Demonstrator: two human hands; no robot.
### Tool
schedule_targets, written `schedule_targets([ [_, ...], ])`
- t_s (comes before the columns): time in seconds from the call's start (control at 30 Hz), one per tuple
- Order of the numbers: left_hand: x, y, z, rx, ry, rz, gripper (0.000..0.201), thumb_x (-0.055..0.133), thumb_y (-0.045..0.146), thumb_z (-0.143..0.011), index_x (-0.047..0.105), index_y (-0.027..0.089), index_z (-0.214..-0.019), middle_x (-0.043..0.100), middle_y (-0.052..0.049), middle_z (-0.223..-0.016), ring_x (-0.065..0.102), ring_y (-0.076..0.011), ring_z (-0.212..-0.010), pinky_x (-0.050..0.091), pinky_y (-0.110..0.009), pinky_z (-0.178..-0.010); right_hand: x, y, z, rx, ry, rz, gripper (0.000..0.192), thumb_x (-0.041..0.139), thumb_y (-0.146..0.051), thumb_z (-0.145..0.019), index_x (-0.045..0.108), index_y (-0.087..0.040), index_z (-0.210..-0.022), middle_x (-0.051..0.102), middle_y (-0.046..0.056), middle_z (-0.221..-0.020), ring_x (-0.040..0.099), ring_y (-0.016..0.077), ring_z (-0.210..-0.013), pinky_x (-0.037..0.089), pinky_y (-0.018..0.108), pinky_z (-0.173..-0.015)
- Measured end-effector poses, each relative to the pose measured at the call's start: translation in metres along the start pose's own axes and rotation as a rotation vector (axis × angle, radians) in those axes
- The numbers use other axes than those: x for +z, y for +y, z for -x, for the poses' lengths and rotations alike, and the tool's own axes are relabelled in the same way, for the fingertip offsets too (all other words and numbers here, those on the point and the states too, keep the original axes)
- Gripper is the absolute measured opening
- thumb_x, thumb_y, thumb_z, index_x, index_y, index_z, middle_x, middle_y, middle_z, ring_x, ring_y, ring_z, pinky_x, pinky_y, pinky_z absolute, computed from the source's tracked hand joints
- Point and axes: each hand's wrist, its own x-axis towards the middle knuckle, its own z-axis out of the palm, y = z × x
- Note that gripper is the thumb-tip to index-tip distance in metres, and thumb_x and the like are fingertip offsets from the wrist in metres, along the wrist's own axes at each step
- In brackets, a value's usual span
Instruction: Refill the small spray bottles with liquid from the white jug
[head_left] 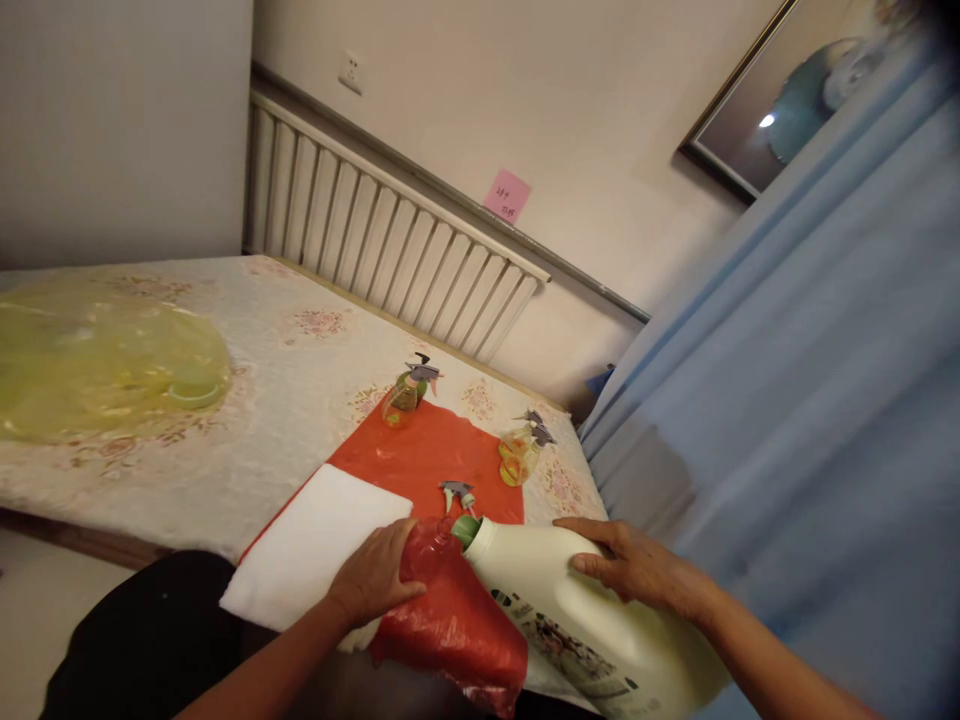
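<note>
The right hand (637,565) is wrapped around a big white jug (577,615), which is tipped so its green neck touches the mouth of a clear bottle (427,555). The left hand (375,580) is closed on that bottle, low on the red sheet (427,450). A loose spray top (457,493) lies just behind. Two spray bottles (409,390) (523,450) stand farther back on the bed (285,380).
</note>
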Motion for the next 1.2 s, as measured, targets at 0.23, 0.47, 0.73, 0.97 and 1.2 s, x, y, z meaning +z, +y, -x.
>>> schedule_targets([
  [0.23, -0.0009, 0.001, 0.0006, -0.001, -0.001, -0.008, 0.082, 0.07, 0.042, -0.066, 0.038, 0.02, -0.138, 0.05, -0.013, -0.144, 0.046, -0.0312, -0.132, 0.033, -0.045, -0.113, -0.0018, -0.0008, -0.001, -0.006, -0.016, -0.01, 0.049, 0.055, -0.048, -0.09, 0.055, -0.027, -0.135, 0.067, 0.004, -0.098, 0.057, 0.0135, -0.068, 0.043, 0.016, -0.043],
  [0.47, 0.0004, 0.0004, -0.0004, -0.004, -0.007, -0.009, 0.084, 0.07, 0.043, -0.066, 0.037, 0.017, -0.139, 0.048, -0.015, -0.145, 0.045, -0.0308, -0.133, 0.033, -0.043, -0.114, -0.0035, -0.004, -0.0006, -0.02, -0.022, -0.003, 0.048, 0.053, -0.05, -0.091, 0.057, -0.027, -0.133, 0.066, 0.003, -0.096, 0.054, 0.0118, -0.065, 0.041, 0.016, -0.042],
  [0.73, -0.0029, 0.0035, 0.0005, -0.003, -0.006, -0.005, 0.084, 0.071, 0.043, -0.066, 0.037, 0.017, -0.139, 0.05, -0.015, -0.144, 0.047, -0.0306, -0.131, 0.034, -0.042, -0.112, -0.0042, 0.0009, -0.0017, 0.01, -0.025, -0.001, 0.051, 0.055, -0.05, -0.09, 0.054, -0.026, -0.135, 0.065, 0.004, -0.097, 0.053, 0.011, -0.063, 0.042, 0.016, -0.043],
  [0.97, -0.0019, 0.0034, 0.0003, 0.001, -0.003, -0.011, 0.083, 0.071, 0.042, -0.066, 0.037, 0.017, -0.138, 0.049, -0.015, -0.144, 0.045, -0.0305, -0.133, 0.032, -0.043, -0.114, -0.0053, 0.0028, -0.0029, 0.006, -0.038, 0.007, 0.051, 0.054, -0.051, -0.091, 0.054, -0.026, -0.135, 0.064, 0.003, -0.092, 0.05, 0.0097, -0.06, 0.041, 0.017, -0.044],
  [1.2, 0.0, 0.0015, -0.0007, 0.001, -0.006, -0.017, 0.085, 0.07, 0.044, -0.067, 0.037, 0.014, -0.139, 0.049, -0.016, -0.145, 0.045, -0.0311, -0.133, 0.033, -0.042, -0.114, -0.0059, 0.0, -0.002, 0.016, -0.046, -0.002, 0.049, 0.055, -0.049, -0.09, 0.056, -0.027, -0.134, 0.064, 0.002, -0.09, 0.051, 0.0104, -0.06, 0.041, 0.018, -0.045],
])
